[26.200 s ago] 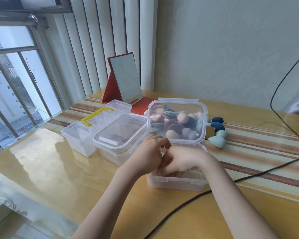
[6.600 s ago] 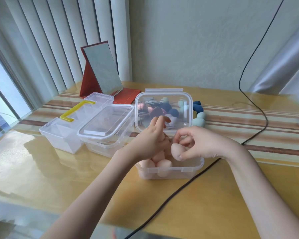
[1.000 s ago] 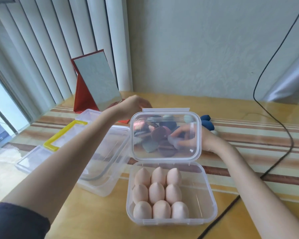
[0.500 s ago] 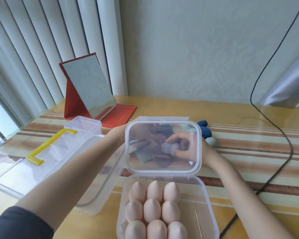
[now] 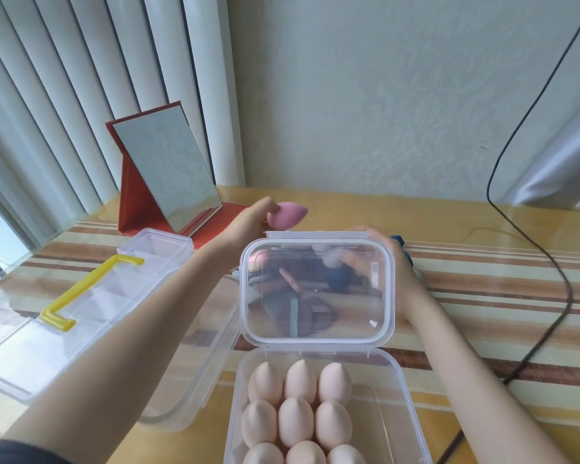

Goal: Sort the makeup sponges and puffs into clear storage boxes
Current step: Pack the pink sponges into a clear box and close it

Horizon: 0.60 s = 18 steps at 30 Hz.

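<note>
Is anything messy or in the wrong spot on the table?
A little. Unsorted puffs and sponges lie in a jumble behind the upright clear lid, unlike the peach sponges lined up neatly in the open box. The left hand holds a pink sponge up in the air. Nothing looks spilled or broken.

Left arm: showing bare from wrist to above the elbow.
Left sleeve [image 5: 17, 453]: dark navy cuff edging into the lower left corner.
Right arm: running bare through the lower right, showing no sleeve.
Hands: wearing nothing.
</note>
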Each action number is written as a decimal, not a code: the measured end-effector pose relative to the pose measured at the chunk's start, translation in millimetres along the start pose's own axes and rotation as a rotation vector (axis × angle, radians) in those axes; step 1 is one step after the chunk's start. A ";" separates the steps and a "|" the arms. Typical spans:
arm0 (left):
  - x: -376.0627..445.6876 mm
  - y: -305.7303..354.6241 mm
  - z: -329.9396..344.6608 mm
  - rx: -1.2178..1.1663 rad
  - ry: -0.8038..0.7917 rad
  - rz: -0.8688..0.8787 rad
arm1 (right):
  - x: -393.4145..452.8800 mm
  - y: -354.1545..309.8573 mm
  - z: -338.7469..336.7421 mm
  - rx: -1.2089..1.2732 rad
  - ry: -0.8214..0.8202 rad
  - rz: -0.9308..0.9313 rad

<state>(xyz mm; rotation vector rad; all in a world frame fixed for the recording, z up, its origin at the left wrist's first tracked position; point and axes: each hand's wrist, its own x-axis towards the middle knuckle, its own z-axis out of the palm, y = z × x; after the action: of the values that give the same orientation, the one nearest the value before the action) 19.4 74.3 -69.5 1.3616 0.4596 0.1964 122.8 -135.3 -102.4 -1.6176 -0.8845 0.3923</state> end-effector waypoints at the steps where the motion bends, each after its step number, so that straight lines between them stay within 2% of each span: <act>1: -0.4 -0.8 -5.5 -0.080 -0.011 -0.010 | 6.4 -0.4 2.4 0.083 0.024 0.004; 2: 2.3 -0.3 -10.6 -0.188 0.008 -0.037 | 12.1 -1.7 5.3 0.154 0.046 0.017; 4: -0.6 1.6 -11.1 -0.245 -0.022 -0.027 | 22.3 -4.4 12.7 0.267 0.045 0.070; 7: -5.6 2.5 -4.8 -0.213 -0.158 -0.067 | 30.6 -11.7 27.3 0.297 -0.063 0.116; 9: -3.3 3.6 -5.2 -0.181 -0.118 -0.067 | 36.4 -13.8 28.5 0.252 -0.134 0.122; 11: -0.3 4.7 -8.5 -0.186 0.027 -0.033 | 43.1 -12.0 19.4 0.101 -0.137 0.050; 13: 5.8 3.8 -17.0 -0.176 0.177 -0.007 | 49.4 -9.5 3.2 -0.104 -0.025 -0.036; 16: 9.1 2.9 -23.4 -0.206 0.330 0.013 | 54.5 -7.3 -26.9 -0.398 0.143 -0.007; 18: 9.0 5.0 -22.8 -0.272 0.344 -0.001 | 54.5 -5.0 -45.0 -0.609 0.062 0.081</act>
<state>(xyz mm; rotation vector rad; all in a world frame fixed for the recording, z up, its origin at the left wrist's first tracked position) 18.4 99.3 -69.6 1.0624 0.6940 0.4792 187.4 -126.6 -74.7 -2.2150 -0.9461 0.1264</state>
